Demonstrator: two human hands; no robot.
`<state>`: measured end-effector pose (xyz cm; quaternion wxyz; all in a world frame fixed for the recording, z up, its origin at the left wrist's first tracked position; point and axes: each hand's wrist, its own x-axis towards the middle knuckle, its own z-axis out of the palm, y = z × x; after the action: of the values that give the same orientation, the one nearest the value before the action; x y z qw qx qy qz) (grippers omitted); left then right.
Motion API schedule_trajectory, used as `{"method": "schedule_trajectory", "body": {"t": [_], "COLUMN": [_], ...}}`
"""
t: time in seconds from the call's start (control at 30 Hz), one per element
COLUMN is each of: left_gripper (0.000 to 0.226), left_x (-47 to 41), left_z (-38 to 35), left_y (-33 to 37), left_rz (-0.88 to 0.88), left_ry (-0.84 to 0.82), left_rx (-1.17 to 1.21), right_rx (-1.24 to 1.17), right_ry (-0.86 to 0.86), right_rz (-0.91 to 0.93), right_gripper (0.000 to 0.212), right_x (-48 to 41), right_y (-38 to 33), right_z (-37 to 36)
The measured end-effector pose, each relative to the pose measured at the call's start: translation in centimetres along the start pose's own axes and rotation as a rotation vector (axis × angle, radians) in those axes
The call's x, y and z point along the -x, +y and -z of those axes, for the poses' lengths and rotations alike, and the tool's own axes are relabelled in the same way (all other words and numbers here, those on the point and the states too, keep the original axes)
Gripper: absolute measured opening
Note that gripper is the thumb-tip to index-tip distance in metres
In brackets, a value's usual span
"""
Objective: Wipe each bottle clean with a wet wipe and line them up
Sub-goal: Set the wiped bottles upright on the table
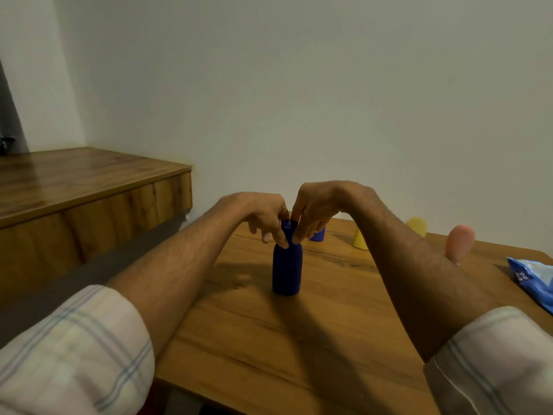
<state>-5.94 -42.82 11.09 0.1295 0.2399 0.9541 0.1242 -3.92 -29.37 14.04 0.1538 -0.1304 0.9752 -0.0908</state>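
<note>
A dark blue bottle [286, 269] stands upright on the wooden table [299, 339]. My left hand [263, 215] and my right hand [317, 209] both pinch its neck and cap from either side with their fingertips. No wet wipe shows in either hand. Behind my right hand a second blue bottle [317, 235] is partly hidden. Further right stand a yellow bottle [360, 239], half covered by my forearm, another yellow one [417, 226] and a pink bottle [459, 244]. A blue wet wipe pack [534, 280] lies at the table's right edge.
A wooden counter [74, 187] rises to the left, higher than the table, with a gap between them. A plain wall stands close behind the table. The table's front left edge runs diagonally below my left forearm.
</note>
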Motion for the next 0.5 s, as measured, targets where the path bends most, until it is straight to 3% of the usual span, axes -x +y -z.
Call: {"method": "schedule_trajectory", "body": {"t": [0.27, 0.5], "left_gripper": [0.034, 0.032], "left_x": [-0.5, -4.0], "left_z": [0.8, 3.0], "left_y": [-0.4, -2.4], "left_rz": [-0.018, -0.016], "left_ry": [0.070, 0.282], "left_rx": [0.014, 0.072], "right_rx": [-0.034, -0.068], "right_ry": [0.062, 0.240], "right_rz": [0.009, 0.061], "right_gripper": [0.032, 0.030], "right_x": [-1.3, -5.4], "right_y": [0.0, 1.5], "right_z": [-0.2, 1.9]}}
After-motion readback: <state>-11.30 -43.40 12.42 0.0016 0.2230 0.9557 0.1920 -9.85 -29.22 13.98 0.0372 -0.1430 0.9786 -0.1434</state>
